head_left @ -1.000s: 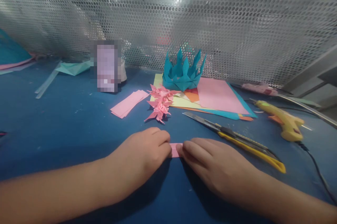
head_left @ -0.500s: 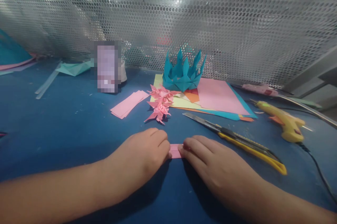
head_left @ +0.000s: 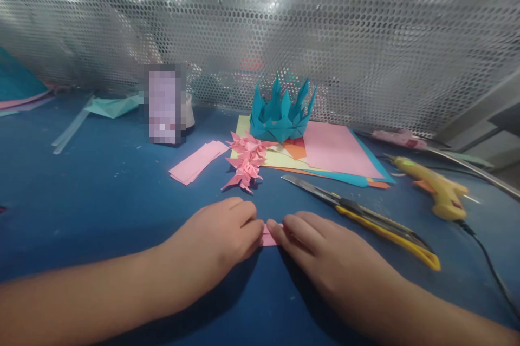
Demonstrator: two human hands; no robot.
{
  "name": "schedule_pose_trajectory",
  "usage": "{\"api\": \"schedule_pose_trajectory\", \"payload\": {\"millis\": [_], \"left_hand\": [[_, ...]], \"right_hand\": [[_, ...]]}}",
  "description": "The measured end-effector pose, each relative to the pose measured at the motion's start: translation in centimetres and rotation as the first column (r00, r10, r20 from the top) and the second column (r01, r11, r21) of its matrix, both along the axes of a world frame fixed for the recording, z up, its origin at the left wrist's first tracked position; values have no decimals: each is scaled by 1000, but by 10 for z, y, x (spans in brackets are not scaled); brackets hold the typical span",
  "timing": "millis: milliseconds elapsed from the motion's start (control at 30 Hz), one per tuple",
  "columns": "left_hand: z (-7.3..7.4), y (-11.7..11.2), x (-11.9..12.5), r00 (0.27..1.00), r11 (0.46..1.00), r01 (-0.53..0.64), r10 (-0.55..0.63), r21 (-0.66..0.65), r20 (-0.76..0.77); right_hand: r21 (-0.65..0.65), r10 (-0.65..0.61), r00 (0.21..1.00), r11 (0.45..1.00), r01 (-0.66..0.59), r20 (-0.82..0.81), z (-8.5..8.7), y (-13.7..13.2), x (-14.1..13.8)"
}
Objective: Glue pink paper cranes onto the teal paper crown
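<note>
A narrow pink paper strip (head_left: 268, 239) with a crease along its length lies on the blue table, and only its middle shows. My left hand (head_left: 227, 232) is closed over its left end, fingers curled. On the right end, my right hand (head_left: 312, 237) is closed, with its thumb on the paper. Both ends of the strip are hidden under the fingers. Just beyond my hands sit folded pink paper pieces (head_left: 246, 164) with pointed tips, and a fan of pink paper strips (head_left: 198, 162) lies to their left.
A utility knife (head_left: 361, 216) with its blade out lies right of my hands. Farther right is a yellow glue gun (head_left: 436, 186) with its cord. A blue paper crown (head_left: 280, 118) stands on coloured sheets (head_left: 341, 151). At the back left is a pixelated upright phone-like object (head_left: 163, 105).
My right thumb has slid left along the strip, toward my left hand, covering more of its upper edge. Otherwise both hands stay in place.
</note>
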State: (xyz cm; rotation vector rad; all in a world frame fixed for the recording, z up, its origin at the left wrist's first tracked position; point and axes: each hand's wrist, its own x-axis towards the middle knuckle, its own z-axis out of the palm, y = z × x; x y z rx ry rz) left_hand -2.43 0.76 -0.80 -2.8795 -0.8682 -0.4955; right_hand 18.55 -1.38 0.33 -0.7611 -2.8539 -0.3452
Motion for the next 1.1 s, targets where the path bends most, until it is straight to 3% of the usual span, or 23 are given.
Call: {"api": "schedule_pose_trajectory", "payload": {"millis": [267, 467, 667, 833, 967, 1100], "left_hand": [[-5, 0, -3, 998, 995, 58, -55, 77, -41], [1, -4, -5, 998, 992, 51, -47, 113, -37], [5, 1, -3, 998, 998, 46, -48, -41, -30], [6, 1, -3, 994, 970, 103, -107, -222, -5], [7, -2, -4, 990, 969, 136, -137, -208, 8], [9, -3, -2, 988, 972, 150, -139, -181, 70]], "right_hand": [[59, -1, 1000, 998, 0, 26, 3, -4, -3], [51, -19, 1000, 999, 18, 18, 2, -4, -4], [118, -56, 998, 992, 54, 19, -1, -5, -3], [132, -81, 996, 988, 84, -26, -1, -6, -1], [106, -90, 995, 990, 93, -37, 0, -1, 7], [32, -120, 961, 991, 132, -250, 2, 7, 15]]}}
